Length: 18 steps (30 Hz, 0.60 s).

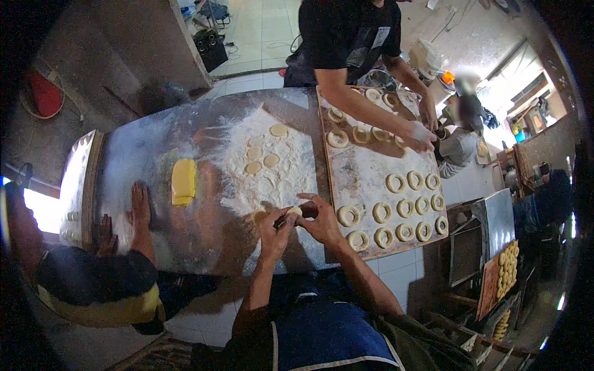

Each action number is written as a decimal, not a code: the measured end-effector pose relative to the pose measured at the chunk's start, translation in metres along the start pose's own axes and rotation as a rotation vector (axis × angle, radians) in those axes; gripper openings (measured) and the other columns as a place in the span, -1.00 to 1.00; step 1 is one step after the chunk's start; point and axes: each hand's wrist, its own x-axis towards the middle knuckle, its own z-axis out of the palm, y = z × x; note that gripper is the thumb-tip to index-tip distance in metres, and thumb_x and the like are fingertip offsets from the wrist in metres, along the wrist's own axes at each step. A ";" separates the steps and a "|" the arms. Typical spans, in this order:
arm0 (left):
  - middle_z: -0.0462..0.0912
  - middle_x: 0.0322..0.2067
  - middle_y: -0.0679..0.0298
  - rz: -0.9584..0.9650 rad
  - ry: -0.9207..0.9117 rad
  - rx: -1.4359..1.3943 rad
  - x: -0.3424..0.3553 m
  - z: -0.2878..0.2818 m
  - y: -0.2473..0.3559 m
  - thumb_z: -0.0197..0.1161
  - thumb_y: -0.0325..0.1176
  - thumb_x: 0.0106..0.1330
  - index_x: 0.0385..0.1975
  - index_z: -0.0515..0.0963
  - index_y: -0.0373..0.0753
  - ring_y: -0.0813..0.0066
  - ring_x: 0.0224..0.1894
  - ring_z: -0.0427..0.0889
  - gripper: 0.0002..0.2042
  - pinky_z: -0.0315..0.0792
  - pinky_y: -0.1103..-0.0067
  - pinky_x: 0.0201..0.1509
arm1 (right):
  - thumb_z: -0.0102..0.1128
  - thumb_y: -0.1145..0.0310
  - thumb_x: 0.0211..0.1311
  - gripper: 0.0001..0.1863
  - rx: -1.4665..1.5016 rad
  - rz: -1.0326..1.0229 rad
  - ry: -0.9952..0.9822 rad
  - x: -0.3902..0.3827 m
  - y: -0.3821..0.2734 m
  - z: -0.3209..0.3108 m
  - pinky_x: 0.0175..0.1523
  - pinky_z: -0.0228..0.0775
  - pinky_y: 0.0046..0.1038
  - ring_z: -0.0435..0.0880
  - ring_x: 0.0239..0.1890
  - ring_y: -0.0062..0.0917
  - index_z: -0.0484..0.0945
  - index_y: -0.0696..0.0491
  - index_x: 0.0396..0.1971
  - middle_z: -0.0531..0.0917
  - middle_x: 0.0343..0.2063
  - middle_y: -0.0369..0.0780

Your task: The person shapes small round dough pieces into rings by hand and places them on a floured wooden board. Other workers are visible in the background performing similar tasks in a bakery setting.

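- A small, pale, rounded piece of dough (294,211) is pinched between a worker's two bare hands, just above the near edge of a floury patch (294,179) on a dark, smooth tabletop (124,167).
- The left hand (276,227) and right hand (320,221) meet at it, thumbs and fingertips closed on the dough; how the hidden fingers lie, I cannot tell.
- The step in hand appears to be shaping by fingertip; the next move would call for light, even pressure, lest the soft piece tear.
- Beyond, flat, pale, round dough discs (271,161) lie in the flour.
- To the right, pale dough rings (375,213) sit on a flour-dusted wooden board (359,179), a co-worker's hand (422,136) above its far side.
- To the left rests a glossy yellow block (184,180).
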 end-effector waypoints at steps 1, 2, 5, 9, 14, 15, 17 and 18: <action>0.63 -0.23 0.23 -0.022 0.000 0.019 0.001 0.003 -0.001 0.26 -0.37 0.31 -0.10 0.57 -0.40 0.51 -0.27 0.60 -0.74 0.50 0.57 -0.13 | 0.37 0.43 0.08 -0.39 -0.057 0.006 0.001 -0.001 -0.006 -0.002 -0.19 0.51 -0.48 0.66 -0.33 -0.53 0.37 0.10 0.17 0.70 -0.35 -0.18; 0.63 -0.24 0.23 -0.023 0.002 0.001 0.002 0.008 -0.002 0.25 -0.37 0.31 -0.08 0.56 -0.39 0.50 -0.29 0.60 -0.74 0.50 0.57 -0.15 | 0.34 0.46 0.09 -0.37 -0.087 -0.002 -0.013 -0.001 -0.011 -0.005 -0.20 0.50 -0.47 0.65 -0.34 -0.53 0.33 0.08 0.20 0.69 -0.35 -0.18; 0.62 -0.23 0.23 -0.114 0.063 -0.467 0.003 0.025 -0.009 0.23 -0.39 0.32 -0.02 0.49 -0.32 0.46 -0.27 0.60 -0.72 0.50 0.57 -0.19 | 0.22 0.53 0.14 -0.36 -0.026 0.024 -0.190 -0.001 -0.022 -0.022 -0.22 0.49 -0.45 0.63 -0.38 -0.51 0.25 0.06 0.26 0.66 -0.34 -0.17; 0.55 -0.18 0.22 -0.258 -0.083 -0.898 0.003 0.044 -0.013 0.23 -0.52 0.26 0.05 0.37 -0.20 0.39 -0.17 0.56 -0.64 0.49 0.52 -0.15 | 0.01 0.41 0.32 -0.57 0.383 0.107 -0.283 0.003 -0.018 -0.039 -0.25 0.46 -0.47 0.59 -0.40 -0.54 0.34 0.09 0.18 0.63 -0.36 -0.20; 0.52 -0.18 0.19 -0.046 -0.219 -1.073 0.018 0.065 -0.004 0.12 -0.43 0.26 0.06 0.31 -0.27 0.37 -0.11 0.53 -0.64 0.47 0.46 -0.07 | -0.18 0.18 0.44 -0.63 0.256 0.351 0.086 0.005 0.009 -0.054 -0.14 0.38 -0.42 0.54 -0.34 -0.52 0.52 0.16 -0.15 0.59 -0.43 -0.20; 0.51 -0.18 0.18 0.017 -0.249 -1.139 0.022 0.071 -0.002 0.09 -0.40 0.26 0.06 0.29 -0.29 0.36 -0.09 0.53 -0.63 0.46 0.45 -0.06 | -0.19 0.15 0.44 -0.60 0.182 0.363 0.081 0.005 0.013 -0.060 -0.11 0.35 -0.39 0.53 -0.31 -0.50 0.53 0.17 -0.23 0.59 -0.45 -0.19; 0.51 -0.15 0.13 -0.061 -0.048 -0.577 0.027 0.086 0.000 0.03 -0.31 0.32 0.04 0.30 -0.30 0.35 -0.13 0.53 -0.66 0.46 0.41 -0.07 | -0.16 0.10 0.42 -0.56 0.159 0.257 0.133 0.003 0.020 -0.073 -0.11 0.32 -0.33 0.52 -0.32 -0.45 0.55 0.17 -0.35 0.58 -0.48 -0.16; 0.50 -0.23 0.19 -0.054 0.020 -0.472 0.029 0.096 0.000 -0.02 -0.31 0.37 -0.02 0.29 -0.26 0.35 -0.22 0.54 -0.74 0.44 0.47 -0.18 | -0.12 0.07 0.39 -0.55 0.029 0.128 0.151 0.002 0.021 -0.079 -0.14 0.31 -0.30 0.53 -0.35 -0.42 0.55 0.17 -0.39 0.58 -0.50 -0.14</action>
